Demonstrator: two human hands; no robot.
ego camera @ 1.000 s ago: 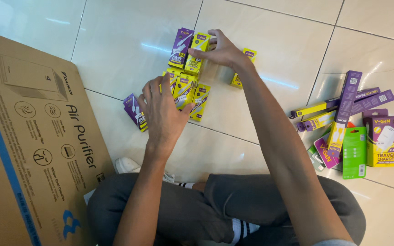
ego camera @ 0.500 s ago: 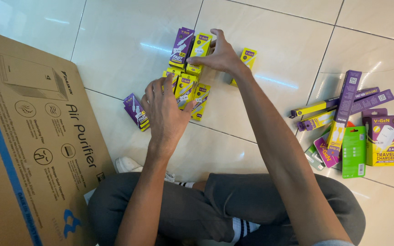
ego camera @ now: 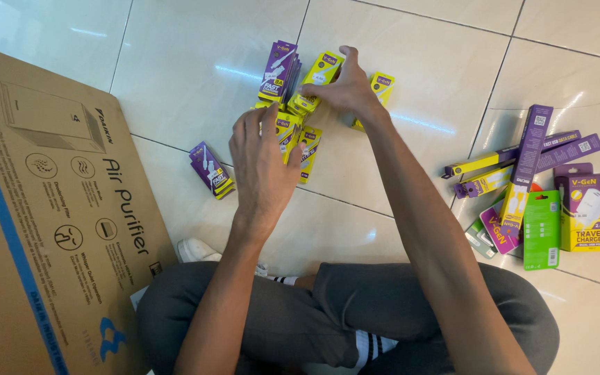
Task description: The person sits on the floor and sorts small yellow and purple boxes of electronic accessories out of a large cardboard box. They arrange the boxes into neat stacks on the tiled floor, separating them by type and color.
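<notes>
The person sat cross-legged on the tiled floor (ego camera: 397,83), both arms reaching forward to a cluster of small yellow and purple packets (ego camera: 298,139) lying directly ahead of the knees.

The left hand (ego camera: 262,163) lay flat over the near part of that cluster, fingers (ego camera: 255,125) slightly spread and pointing away from the body, resting on the packets rather than gripping any one. The right hand (ego camera: 342,90) reached further, to the far end; its fingers were closed on a yellow packet (ego camera: 317,80), thumb on the near side. A purple packet (ego camera: 278,69) stood just beside it to the left, and another yellow packet (ego camera: 378,87) showed just beyond the right wrist.

The packets' long axes ran roughly away from the person, in line with both forearms. The left hand was nearer the main cluster; the right, the far packets.

A lone purple packet (ego camera: 210,170) lay apart to the left, near the edge of a large cardboard box (ego camera: 43,229) that closed off that side. Open floor remained beyond and to the right of the cluster, before a separate heap of boxes (ego camera: 536,187) well apart on the right.
</notes>
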